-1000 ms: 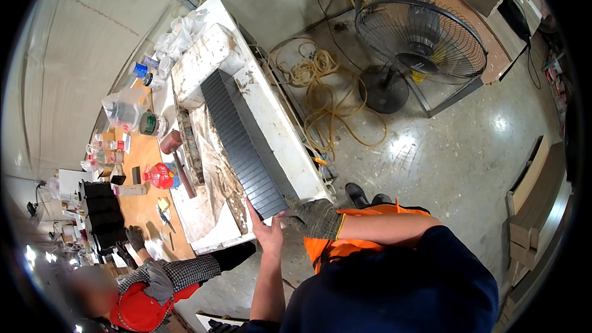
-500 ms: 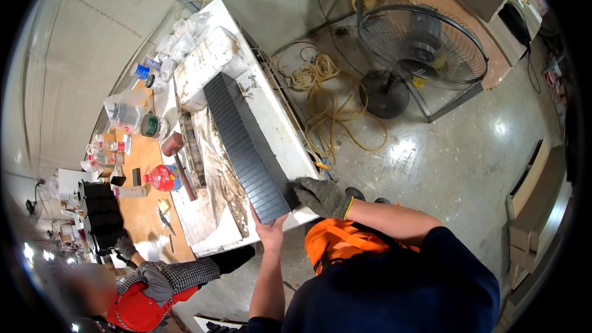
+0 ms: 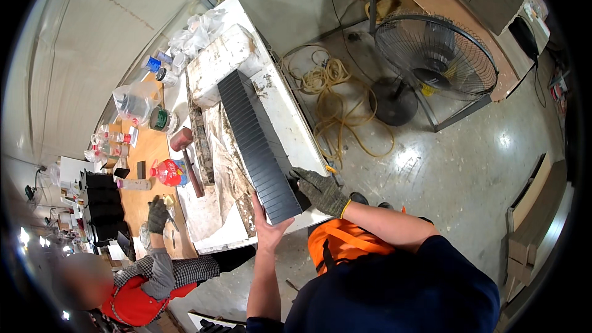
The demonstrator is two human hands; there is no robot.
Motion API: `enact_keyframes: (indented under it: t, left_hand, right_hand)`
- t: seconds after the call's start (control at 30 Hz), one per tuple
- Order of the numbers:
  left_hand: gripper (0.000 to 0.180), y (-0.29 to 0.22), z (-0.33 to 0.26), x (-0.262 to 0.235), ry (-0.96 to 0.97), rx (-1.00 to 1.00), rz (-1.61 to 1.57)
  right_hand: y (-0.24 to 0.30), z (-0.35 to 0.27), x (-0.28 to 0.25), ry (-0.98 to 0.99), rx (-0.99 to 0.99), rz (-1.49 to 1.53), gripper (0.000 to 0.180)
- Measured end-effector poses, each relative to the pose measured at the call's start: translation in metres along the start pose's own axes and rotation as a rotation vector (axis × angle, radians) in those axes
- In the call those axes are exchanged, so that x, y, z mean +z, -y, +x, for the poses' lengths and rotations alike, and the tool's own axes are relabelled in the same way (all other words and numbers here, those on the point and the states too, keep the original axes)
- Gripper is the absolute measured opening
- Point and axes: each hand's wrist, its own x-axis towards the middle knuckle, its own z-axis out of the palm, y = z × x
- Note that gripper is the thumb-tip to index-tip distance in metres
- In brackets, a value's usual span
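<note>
A long row of thin dark grey slats (image 3: 256,148), packed side by side like a ribbed block, lies lengthwise on the white-topped table. My left hand (image 3: 270,230), bare, grips its near end, thumb on one side and fingers on the other. My right hand (image 3: 324,192), in a grey knitted glove, is at the right side of that same end. Its fingers curl at a dark piece against the row, which they partly hide.
Left of the row lie a mallet (image 3: 192,172), a stained cloth (image 3: 223,142) and a red-labelled bottle (image 3: 169,172). A co-worker's gloved hand (image 3: 158,214) is over the wooden tabletop (image 3: 148,148). A floor fan (image 3: 438,55) and coiled yellow hose (image 3: 327,77) stand beyond the table.
The view has shifted slightly. My right hand has drawn a little away from the row's side, baring a dark piece by its fingers. The co-worker's hand has moved onto the wooden tabletop.
</note>
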Motion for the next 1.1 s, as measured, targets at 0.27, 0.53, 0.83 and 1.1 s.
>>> enact_keyframes:
  t: [0.27, 0.53, 0.83, 1.1]
  left_hand:
    - [0.127, -0.021, 0.008, -0.012, 0.123, 0.092, 0.398]
    - [0.127, -0.028, 0.013, -0.008, 0.128, 0.008, 0.197]
    - [0.125, -0.031, 0.014, -0.005, 0.101, -0.020, 0.207]
    - [0.124, -0.013, 0.009, -0.005, 0.082, 0.042, 0.186]
  right_hand:
    - [-0.004, -0.001, 0.009, 0.031, 0.012, 0.048, 0.042]
    - [-0.012, 0.000, 0.010, 0.080, -0.053, -0.033, 0.044]
    - [-0.012, 0.002, 0.008, 0.060, -0.093, -0.095, 0.043]
    - [-0.018, -0.002, 0.001, -0.006, 0.008, -0.126, 0.039]
